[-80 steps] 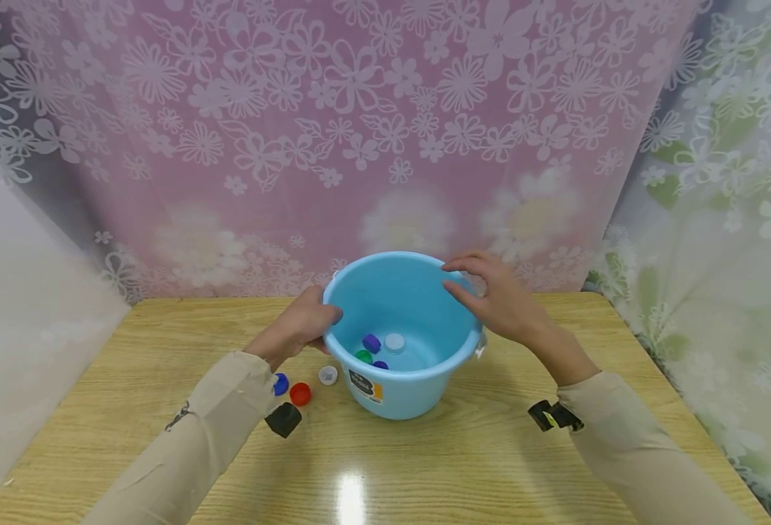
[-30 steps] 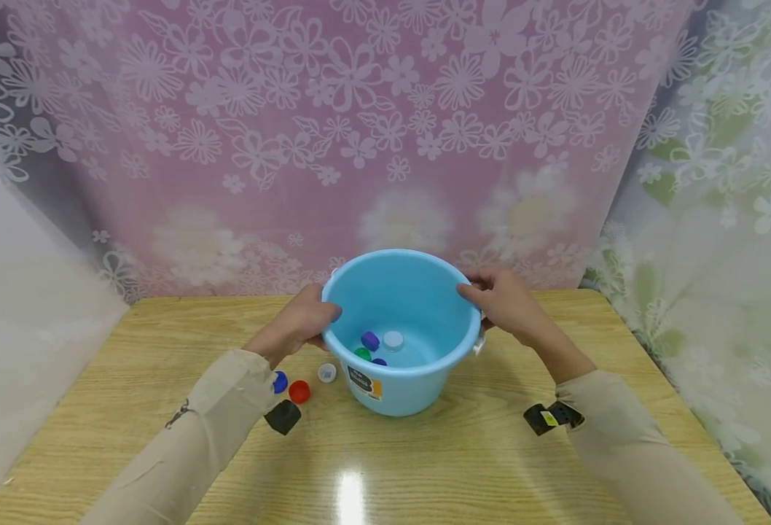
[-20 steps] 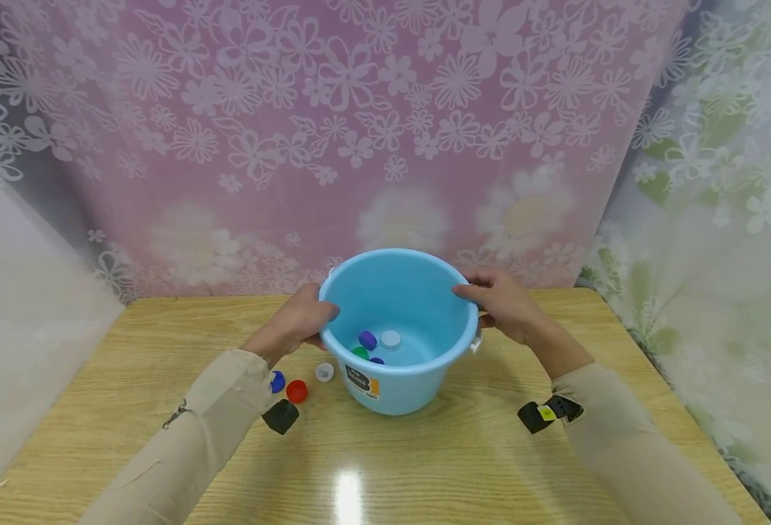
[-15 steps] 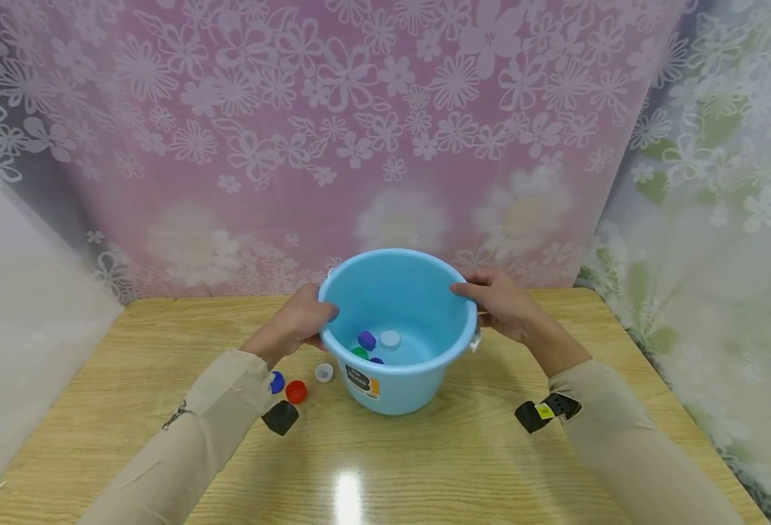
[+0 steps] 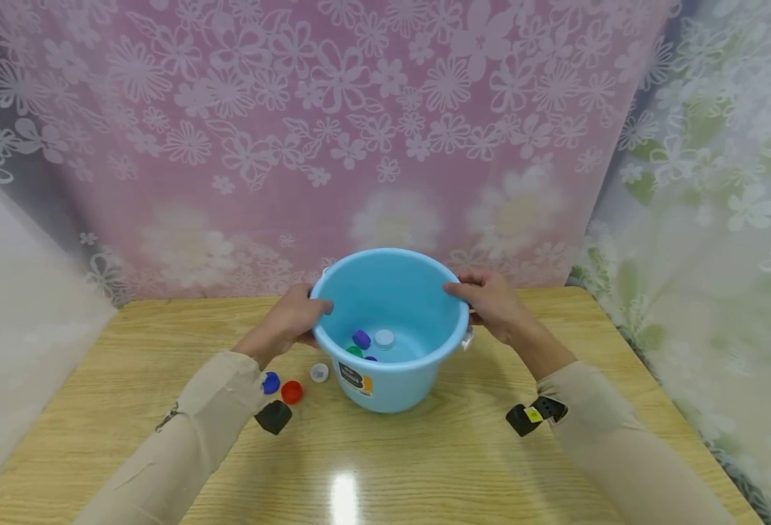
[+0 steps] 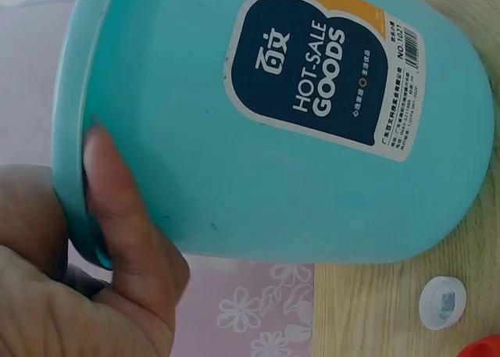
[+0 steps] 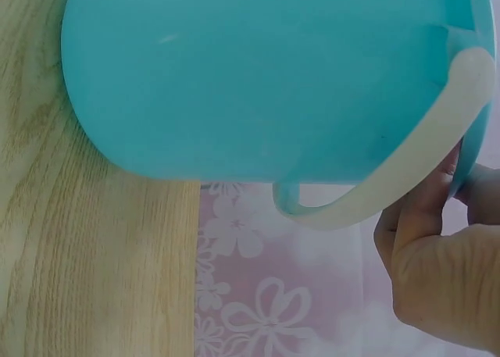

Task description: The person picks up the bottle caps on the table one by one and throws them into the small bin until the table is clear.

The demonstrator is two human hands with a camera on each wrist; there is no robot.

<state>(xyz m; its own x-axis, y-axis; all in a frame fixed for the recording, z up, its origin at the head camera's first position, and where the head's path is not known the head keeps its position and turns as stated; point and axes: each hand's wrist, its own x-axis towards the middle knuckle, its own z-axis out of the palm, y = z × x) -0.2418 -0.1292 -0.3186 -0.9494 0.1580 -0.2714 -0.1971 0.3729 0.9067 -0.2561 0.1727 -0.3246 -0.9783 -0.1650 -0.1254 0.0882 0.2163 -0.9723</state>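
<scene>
A light blue plastic bucket (image 5: 388,390) stands on the wooden table between both hands. My left hand (image 5: 288,318) grips its left rim, thumb over the inside and fingers under the lip outside. On the opposite side, my right hand (image 5: 498,306) pinches the rim, thumb inside. The white handle (image 7: 414,158) hangs beside the right fingers in the right wrist view. Inside the bucket lie a purple cap (image 5: 361,339), a white cap (image 5: 384,339), a green cap (image 5: 355,351) and another purple one, partly hidden by the front wall. A dark label (image 6: 312,68) is on the bucket's outside.
Left of the bucket, a white cap (image 5: 319,372), a red cap (image 5: 291,392) and a blue cap (image 5: 270,383) lie on the table (image 5: 425,467). The blue one is close to the left sleeve. A pink flowered curtain (image 5: 333,146) hangs behind the table.
My right hand, earlier held apart near the right rim with its fingers spread, has taken hold of that rim. The left hand has kept its grip. The whole scene shifts slightly left in view.
</scene>
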